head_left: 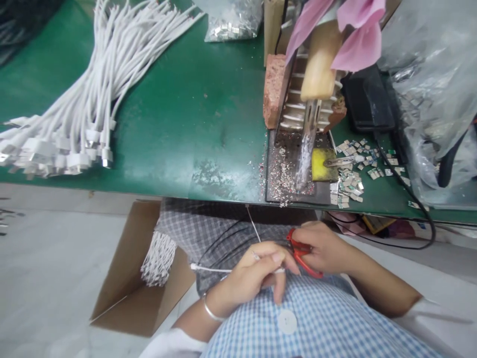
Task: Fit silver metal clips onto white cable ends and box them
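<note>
My left hand (263,268) is closed around a white cable (212,270) above my lap. One end of the cable sticks out to the left of the wrist, and a thin white length (254,223) runs up towards the table edge. My right hand (326,248) grips the red handles of a pair of scissors (306,258), just right of my left fingers. The scissors' blades are mostly hidden, so I cannot tell whether they touch the cable.
A bundle of white USB cables (85,99) lies on the green table (167,124). A wooden-handled soldering iron (316,69) rests on a stand beside a yellow sponge (322,164) and small metal connectors (348,186). Below left, a cardboard box (130,268) holds more cables.
</note>
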`<state>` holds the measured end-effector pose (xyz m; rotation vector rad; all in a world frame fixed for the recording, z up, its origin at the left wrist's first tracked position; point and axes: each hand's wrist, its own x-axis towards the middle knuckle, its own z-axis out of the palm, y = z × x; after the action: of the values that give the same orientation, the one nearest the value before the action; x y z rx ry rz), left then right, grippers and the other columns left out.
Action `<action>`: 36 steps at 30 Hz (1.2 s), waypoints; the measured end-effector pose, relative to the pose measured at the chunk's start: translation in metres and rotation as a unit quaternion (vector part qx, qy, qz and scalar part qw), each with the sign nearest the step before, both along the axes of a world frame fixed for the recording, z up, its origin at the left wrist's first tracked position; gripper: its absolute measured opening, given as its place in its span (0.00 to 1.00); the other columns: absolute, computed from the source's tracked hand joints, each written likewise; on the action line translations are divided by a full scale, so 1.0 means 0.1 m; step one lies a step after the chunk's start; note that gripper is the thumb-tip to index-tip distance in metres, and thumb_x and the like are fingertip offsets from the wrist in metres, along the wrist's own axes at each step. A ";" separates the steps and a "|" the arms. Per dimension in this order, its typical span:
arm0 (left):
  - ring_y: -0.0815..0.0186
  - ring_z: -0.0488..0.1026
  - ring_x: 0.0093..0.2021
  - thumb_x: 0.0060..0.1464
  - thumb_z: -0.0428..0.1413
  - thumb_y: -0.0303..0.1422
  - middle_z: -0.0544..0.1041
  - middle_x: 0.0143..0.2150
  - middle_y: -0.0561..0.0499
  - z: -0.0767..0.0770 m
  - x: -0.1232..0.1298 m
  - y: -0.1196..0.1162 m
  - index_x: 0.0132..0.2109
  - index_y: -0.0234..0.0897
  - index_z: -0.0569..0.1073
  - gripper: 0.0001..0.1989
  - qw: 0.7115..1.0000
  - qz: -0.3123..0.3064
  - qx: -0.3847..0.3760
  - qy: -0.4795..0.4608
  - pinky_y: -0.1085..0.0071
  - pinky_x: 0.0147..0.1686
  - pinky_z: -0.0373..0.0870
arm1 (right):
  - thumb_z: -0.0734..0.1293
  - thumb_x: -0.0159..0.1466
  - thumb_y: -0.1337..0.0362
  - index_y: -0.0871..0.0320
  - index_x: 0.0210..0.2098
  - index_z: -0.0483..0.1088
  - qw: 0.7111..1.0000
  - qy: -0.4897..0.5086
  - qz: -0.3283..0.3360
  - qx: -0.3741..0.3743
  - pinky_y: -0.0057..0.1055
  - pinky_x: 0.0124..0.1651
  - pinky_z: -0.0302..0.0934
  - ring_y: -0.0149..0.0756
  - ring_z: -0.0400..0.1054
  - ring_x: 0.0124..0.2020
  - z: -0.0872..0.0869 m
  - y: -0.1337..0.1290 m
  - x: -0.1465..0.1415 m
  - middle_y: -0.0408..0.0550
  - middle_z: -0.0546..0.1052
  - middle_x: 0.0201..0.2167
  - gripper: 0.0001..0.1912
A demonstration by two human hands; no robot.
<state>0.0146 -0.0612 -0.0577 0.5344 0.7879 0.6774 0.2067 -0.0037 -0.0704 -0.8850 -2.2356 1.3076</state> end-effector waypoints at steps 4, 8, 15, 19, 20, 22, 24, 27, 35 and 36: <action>0.75 0.52 0.11 0.59 0.54 0.42 0.67 0.12 0.56 -0.01 -0.02 0.04 0.33 0.30 0.75 0.17 0.997 -0.076 -0.023 -0.013 0.77 0.15 0.45 | 0.62 0.55 0.70 0.56 0.22 0.55 0.995 -0.056 0.078 0.040 0.26 0.28 0.46 0.26 0.49 0.19 0.16 0.14 0.12 0.35 0.56 0.17 0.09; 0.74 0.55 0.13 0.60 0.52 0.39 0.66 0.12 0.58 0.02 -0.01 0.08 0.34 0.33 0.72 0.13 0.994 -0.104 -0.025 0.006 0.77 0.17 0.49 | 0.62 0.55 0.67 0.56 0.22 0.55 0.986 -0.105 0.116 0.048 0.27 0.29 0.46 0.26 0.49 0.20 0.26 0.19 0.15 0.35 0.57 0.17 0.10; 0.74 0.56 0.16 0.59 0.54 0.38 0.64 0.14 0.59 0.10 0.01 0.11 0.33 0.35 0.69 0.11 0.992 -0.115 -0.010 0.049 0.77 0.18 0.49 | 0.64 0.56 0.66 0.56 0.20 0.55 0.983 -0.121 0.125 0.064 0.28 0.29 0.45 0.27 0.45 0.19 0.24 0.17 0.12 0.35 0.57 0.16 0.12; 0.74 0.56 0.17 0.60 0.54 0.40 0.64 0.16 0.59 0.09 0.01 0.12 0.33 0.36 0.66 0.12 0.992 -0.114 -0.005 0.054 0.77 0.19 0.51 | 0.63 0.58 0.67 0.56 0.21 0.60 0.979 -0.140 0.131 0.073 0.27 0.29 0.47 0.28 0.49 0.20 0.22 0.16 0.14 0.36 0.61 0.16 0.11; 0.74 0.56 0.17 0.59 0.54 0.40 0.64 0.16 0.59 0.08 0.01 0.12 0.32 0.37 0.65 0.13 0.992 -0.110 -0.002 0.055 0.77 0.20 0.51 | 0.63 0.59 0.67 0.56 0.21 0.60 0.978 -0.144 0.131 0.075 0.27 0.29 0.47 0.28 0.49 0.20 0.22 0.16 0.15 0.37 0.61 0.16 0.10; 0.75 0.56 0.18 0.59 0.56 0.42 0.65 0.17 0.60 0.07 0.01 0.12 0.31 0.37 0.64 0.15 0.994 -0.091 0.011 0.063 0.78 0.20 0.52 | 0.63 0.58 0.69 0.57 0.21 0.61 0.978 -0.144 0.128 0.075 0.27 0.28 0.46 0.28 0.50 0.20 0.21 0.16 0.16 0.37 0.62 0.16 0.10; 0.76 0.57 0.17 0.58 0.57 0.43 0.66 0.18 0.59 0.06 0.01 0.10 0.31 0.37 0.64 0.16 0.995 -0.059 0.031 0.075 0.78 0.19 0.53 | 0.62 0.59 0.70 0.57 0.22 0.61 0.980 -0.138 0.122 0.074 0.27 0.28 0.46 0.28 0.50 0.20 0.20 0.15 0.17 0.37 0.62 0.16 0.10; 0.77 0.58 0.17 0.55 0.59 0.44 0.68 0.20 0.59 0.04 -0.01 0.06 0.33 0.37 0.63 0.17 0.995 0.017 0.043 0.090 0.80 0.18 0.55 | 0.61 0.60 0.69 0.57 0.22 0.60 0.982 -0.134 0.103 0.081 0.27 0.27 0.45 0.28 0.51 0.19 0.18 0.15 0.19 0.37 0.62 0.16 0.10; 0.76 0.59 0.17 0.55 0.61 0.43 0.64 0.18 0.60 0.04 -0.05 0.01 0.35 0.35 0.69 0.15 0.982 0.144 0.070 0.103 0.80 0.19 0.56 | 0.61 0.61 0.67 0.56 0.22 0.58 0.992 -0.089 0.031 0.084 0.25 0.26 0.46 0.27 0.52 0.19 0.18 0.10 0.18 0.37 0.59 0.16 0.12; 0.76 0.58 0.17 0.55 0.61 0.43 0.64 0.17 0.60 0.04 -0.05 0.01 0.35 0.35 0.70 0.15 0.982 0.145 0.069 0.097 0.80 0.18 0.55 | 0.62 0.61 0.67 0.56 0.22 0.57 0.993 -0.078 0.026 0.085 0.25 0.25 0.45 0.27 0.51 0.18 0.18 0.09 0.17 0.36 0.58 0.15 0.12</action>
<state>0.0097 -0.0605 -0.0541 0.6242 1.0182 0.9655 0.2242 0.0056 -0.0528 -0.8990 -2.4624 1.0832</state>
